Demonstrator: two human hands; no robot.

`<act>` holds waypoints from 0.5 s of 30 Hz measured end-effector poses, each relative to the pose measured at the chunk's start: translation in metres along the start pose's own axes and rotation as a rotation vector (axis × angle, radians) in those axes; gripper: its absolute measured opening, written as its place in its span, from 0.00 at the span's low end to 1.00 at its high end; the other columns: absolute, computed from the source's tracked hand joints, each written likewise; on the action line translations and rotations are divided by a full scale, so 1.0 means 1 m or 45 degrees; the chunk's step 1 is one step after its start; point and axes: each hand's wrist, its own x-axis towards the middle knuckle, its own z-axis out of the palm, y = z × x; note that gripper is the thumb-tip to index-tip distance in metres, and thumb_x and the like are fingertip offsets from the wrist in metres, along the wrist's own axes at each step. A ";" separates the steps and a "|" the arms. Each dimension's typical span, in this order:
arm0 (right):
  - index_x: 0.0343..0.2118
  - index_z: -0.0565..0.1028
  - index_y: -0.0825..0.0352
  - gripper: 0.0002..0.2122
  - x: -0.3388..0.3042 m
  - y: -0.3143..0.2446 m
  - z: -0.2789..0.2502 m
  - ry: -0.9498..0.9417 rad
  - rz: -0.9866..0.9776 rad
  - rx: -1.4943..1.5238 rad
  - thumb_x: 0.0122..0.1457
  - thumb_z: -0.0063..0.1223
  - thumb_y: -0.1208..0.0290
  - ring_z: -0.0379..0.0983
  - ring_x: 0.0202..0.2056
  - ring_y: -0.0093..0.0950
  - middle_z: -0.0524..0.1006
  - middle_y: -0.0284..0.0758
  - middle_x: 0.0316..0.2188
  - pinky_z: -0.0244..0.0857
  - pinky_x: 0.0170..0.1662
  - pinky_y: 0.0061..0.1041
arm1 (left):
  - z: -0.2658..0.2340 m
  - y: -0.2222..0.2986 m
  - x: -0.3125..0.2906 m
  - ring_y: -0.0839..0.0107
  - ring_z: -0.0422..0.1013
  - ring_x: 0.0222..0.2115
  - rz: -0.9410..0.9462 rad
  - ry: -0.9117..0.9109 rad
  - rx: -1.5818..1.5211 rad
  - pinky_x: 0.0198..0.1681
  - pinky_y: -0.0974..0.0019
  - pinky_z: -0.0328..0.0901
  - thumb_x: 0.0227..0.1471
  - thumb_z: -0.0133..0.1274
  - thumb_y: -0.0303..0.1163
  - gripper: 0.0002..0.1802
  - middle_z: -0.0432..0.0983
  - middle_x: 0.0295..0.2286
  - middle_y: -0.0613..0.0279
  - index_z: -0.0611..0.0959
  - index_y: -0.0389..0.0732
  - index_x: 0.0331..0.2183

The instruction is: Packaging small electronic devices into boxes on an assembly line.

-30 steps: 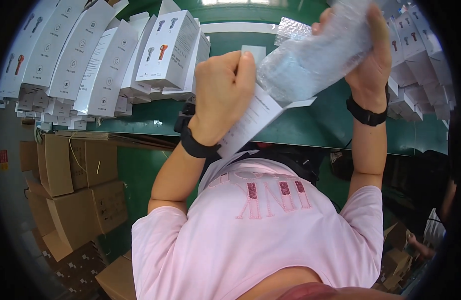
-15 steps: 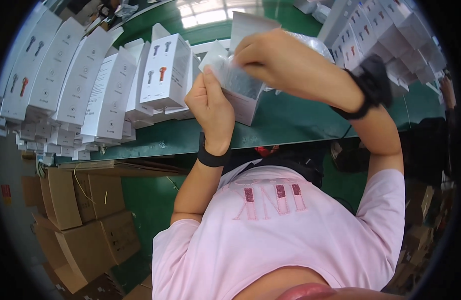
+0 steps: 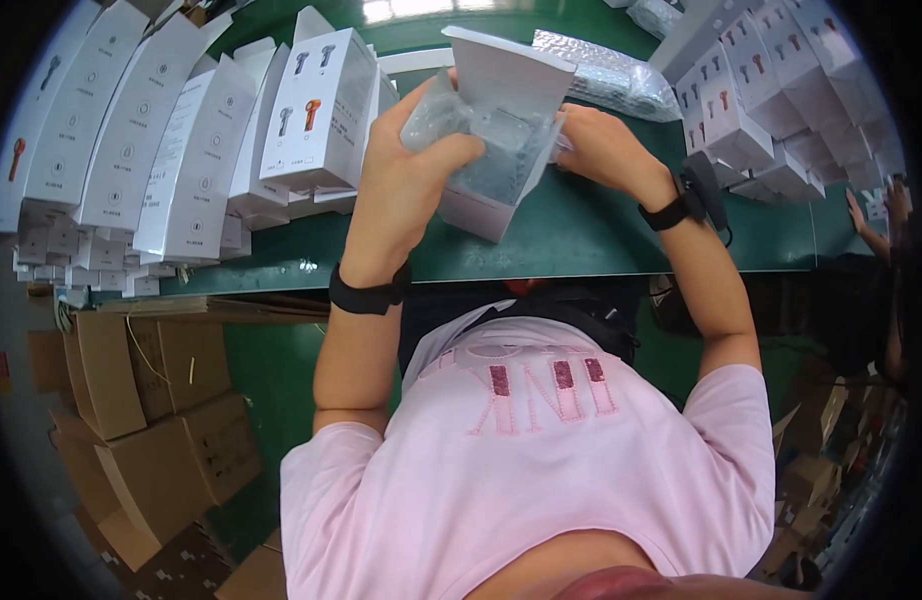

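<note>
An open white carton (image 3: 478, 214) tilts above the green table, its large lid flap (image 3: 511, 68) standing up at the far side. Clear bubble wrap (image 3: 496, 150) fills its inside, wrapped around something I cannot make out. My left hand (image 3: 393, 185) grips the carton's left side, with the thumb over the opening against the wrap and the other fingers partly behind. At the carton's right edge, my right hand (image 3: 609, 152) has its fingers bent in on a side flap; the fingertips are partly hidden.
Rows of white product boxes (image 3: 321, 110) line the table's left, and more boxes (image 3: 731, 125) are stacked at right. A bubble-wrapped bundle (image 3: 621, 85) lies behind the carton. Brown cardboard boxes (image 3: 181, 450) sit on the floor at left. Another person's hand (image 3: 857, 212) shows far right.
My right hand has gone from over the carton's opening to its right edge. My left hand has shifted from a pinch at the near-left corner to a wider hold on the side.
</note>
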 end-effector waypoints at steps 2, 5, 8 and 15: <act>0.45 0.74 0.66 0.18 -0.009 0.004 -0.031 -0.128 0.185 0.250 0.47 0.57 0.76 0.77 0.33 0.41 0.79 0.44 0.35 0.71 0.39 0.35 | 0.003 -0.004 -0.004 0.74 0.71 0.43 0.050 0.047 -0.028 0.50 0.71 0.64 0.44 0.53 0.21 0.34 0.75 0.43 0.61 0.70 0.32 0.57; 0.47 0.73 0.69 0.14 -0.019 -0.031 -0.121 0.499 0.349 1.073 0.56 0.52 0.78 0.78 0.32 0.24 0.80 0.36 0.32 0.72 0.35 0.24 | 0.014 -0.011 -0.006 0.74 0.71 0.43 0.189 0.123 -0.025 0.49 0.71 0.64 0.43 0.53 0.21 0.34 0.75 0.43 0.61 0.70 0.33 0.56; 0.41 0.73 0.70 0.09 -0.015 -0.119 -0.168 0.990 0.123 1.082 0.61 0.50 0.73 0.74 0.32 0.21 0.78 0.33 0.31 0.68 0.34 0.20 | 0.027 -0.010 -0.009 0.72 0.69 0.46 0.299 0.069 0.008 0.51 0.70 0.62 0.42 0.52 0.22 0.38 0.73 0.47 0.58 0.67 0.32 0.59; 0.40 0.71 0.69 0.12 0.012 -0.132 -0.125 0.103 -0.260 0.068 0.50 0.54 0.83 0.76 0.30 0.41 0.76 0.43 0.32 0.68 0.32 0.33 | 0.003 -0.016 -0.020 0.68 0.61 0.56 0.309 -0.141 -0.431 0.60 0.66 0.52 0.42 0.50 0.22 0.46 0.61 0.58 0.53 0.55 0.28 0.64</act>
